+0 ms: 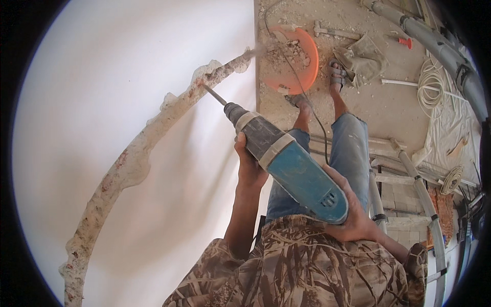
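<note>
A blue and black rotary hammer drill (302,171) is held across my body, its bit (215,95) pointing up and to the left. The tip of the bit meets the rough groove (138,140) cut into the white wall (102,87). My left hand (249,163) grips the front of the drill from beneath, behind the chuck. My right hand (355,207) is wrapped round the rear end, its grip partly hidden by the body. A dark cord (323,128) runs along the floor past my legs.
An orange basin (313,61) with rubble stands by my feet, against the wall. Beyond it lie a hammer (335,33) and a cloth sack (364,59). On the right are coiled white cable (432,87), a ladder (422,189) and a long grey pipe (440,48).
</note>
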The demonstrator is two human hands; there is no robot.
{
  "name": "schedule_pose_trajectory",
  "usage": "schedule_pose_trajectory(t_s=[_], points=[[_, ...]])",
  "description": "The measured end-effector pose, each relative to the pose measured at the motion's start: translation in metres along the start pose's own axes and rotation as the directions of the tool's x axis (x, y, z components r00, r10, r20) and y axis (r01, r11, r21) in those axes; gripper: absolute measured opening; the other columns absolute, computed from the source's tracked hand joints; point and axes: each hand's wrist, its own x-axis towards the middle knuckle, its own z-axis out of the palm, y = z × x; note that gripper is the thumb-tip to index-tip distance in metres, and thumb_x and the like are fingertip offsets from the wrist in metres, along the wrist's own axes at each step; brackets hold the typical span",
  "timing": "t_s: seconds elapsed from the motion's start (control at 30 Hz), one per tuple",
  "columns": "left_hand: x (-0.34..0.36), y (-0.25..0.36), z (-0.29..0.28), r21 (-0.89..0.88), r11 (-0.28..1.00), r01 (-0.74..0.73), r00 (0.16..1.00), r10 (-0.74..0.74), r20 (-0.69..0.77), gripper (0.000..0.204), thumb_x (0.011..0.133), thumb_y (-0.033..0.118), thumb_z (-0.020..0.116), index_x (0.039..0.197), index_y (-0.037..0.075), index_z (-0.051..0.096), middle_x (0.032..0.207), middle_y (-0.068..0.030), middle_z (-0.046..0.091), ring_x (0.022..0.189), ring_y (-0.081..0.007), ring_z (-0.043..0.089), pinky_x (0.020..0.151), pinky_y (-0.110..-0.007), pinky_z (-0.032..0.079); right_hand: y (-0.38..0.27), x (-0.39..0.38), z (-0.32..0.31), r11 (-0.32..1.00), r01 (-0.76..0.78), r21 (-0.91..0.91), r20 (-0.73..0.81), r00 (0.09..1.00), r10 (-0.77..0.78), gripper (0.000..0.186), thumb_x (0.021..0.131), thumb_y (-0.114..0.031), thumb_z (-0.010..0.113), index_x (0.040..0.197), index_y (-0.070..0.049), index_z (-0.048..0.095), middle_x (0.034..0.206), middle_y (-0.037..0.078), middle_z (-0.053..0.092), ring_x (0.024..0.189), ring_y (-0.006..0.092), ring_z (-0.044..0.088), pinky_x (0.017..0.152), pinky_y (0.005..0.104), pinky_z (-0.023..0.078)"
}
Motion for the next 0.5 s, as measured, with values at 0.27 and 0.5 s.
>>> schedule_pose_trajectory(t_s=[0.27,0.5], points=[[0.018,0.022,-0.003,-0.049,0.999,-0.009,0.999,0.011,0.043,0.071,0.092,0.071,0.052,0.130,0.011,0.057,0.118,-0.0083,0.067,0.108,-0.0258,0.066,0.094,-0.043,0.054,-0.026,0.026,0.008,1.000,0.017,0.011,0.034,0.999,-0.018,0.109,0.067,-0.004,0.073,0.160,-0.008,0.017,0.154,0.020,0.038,0.144,0.0300,0.038,0.119,0.0404,0.027],[0.010,0.041,-0.041,-0.339,0.931,0.136,0.950,-0.025,0.311,0.083,0.086,0.073,0.054,0.130,0.004,0.055,0.114,-0.0230,0.063,0.096,-0.0383,0.068,0.076,-0.052,0.061,-0.040,0.031,0.072,0.989,-0.015,-0.150,0.020,1.000,0.018,0.111,0.075,-0.013,0.076,0.161,-0.014,0.006,0.115,0.032,0.065,0.100,0.0490,0.066,0.089,0.0482,0.055]])
